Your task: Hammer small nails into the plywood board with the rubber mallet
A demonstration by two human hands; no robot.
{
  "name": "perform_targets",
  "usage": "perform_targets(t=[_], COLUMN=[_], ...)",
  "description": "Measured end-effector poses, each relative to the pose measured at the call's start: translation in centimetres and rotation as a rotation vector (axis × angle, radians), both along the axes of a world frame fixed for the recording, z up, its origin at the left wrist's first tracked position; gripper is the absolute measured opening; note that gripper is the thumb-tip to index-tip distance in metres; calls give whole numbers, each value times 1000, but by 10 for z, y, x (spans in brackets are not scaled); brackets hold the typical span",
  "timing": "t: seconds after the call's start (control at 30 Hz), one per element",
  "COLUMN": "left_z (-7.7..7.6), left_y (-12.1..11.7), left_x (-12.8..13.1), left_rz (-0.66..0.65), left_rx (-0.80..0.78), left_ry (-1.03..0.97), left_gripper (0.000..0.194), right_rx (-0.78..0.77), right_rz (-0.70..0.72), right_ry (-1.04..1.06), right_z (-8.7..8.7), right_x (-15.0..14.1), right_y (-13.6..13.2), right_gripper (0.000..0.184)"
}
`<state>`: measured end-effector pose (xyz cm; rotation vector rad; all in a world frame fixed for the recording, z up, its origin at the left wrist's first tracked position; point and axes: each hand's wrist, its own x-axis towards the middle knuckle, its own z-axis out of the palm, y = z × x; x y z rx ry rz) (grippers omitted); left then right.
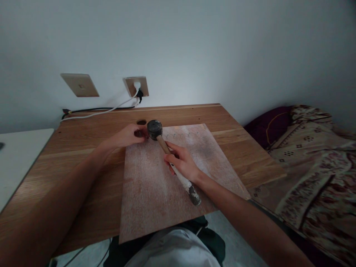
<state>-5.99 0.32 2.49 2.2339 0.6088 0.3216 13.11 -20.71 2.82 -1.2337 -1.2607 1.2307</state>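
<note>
A mallet (154, 129) with a dark round head and a pale, paint-stained handle slants over the wooden board (144, 193). My right hand (182, 161) is closed around the middle of its handle. Just left of the mallet head, my left hand (130, 135) has its fingers curled together at the board's far left corner. Whatever those fingers pinch is hidden by the mallet head and shadow. Along the board's far edge runs a row of small curved marks or thin pieces (182, 134), too small to name.
The board lies on a wooden tabletop (97, 185) and overhangs its front edge. Behind are a wall socket (136, 86) with plugs, cables (102, 110) and a dark oval spot (141, 122). A white surface (22, 155) stands left, patterned bedding (303, 163) right.
</note>
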Motion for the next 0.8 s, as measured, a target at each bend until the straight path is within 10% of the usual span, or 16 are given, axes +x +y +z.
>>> perform_targets(t=[0.8], left_z=[-9], left_y=[-2], left_x=[1], left_rz=[62], left_rx=[-161], left_ry=[-95], left_gripper=[46], right_rx=[62], right_rz=[146], right_ry=[77], right_z=[-9], right_x=[-8], right_y=[11], right_gripper=[35])
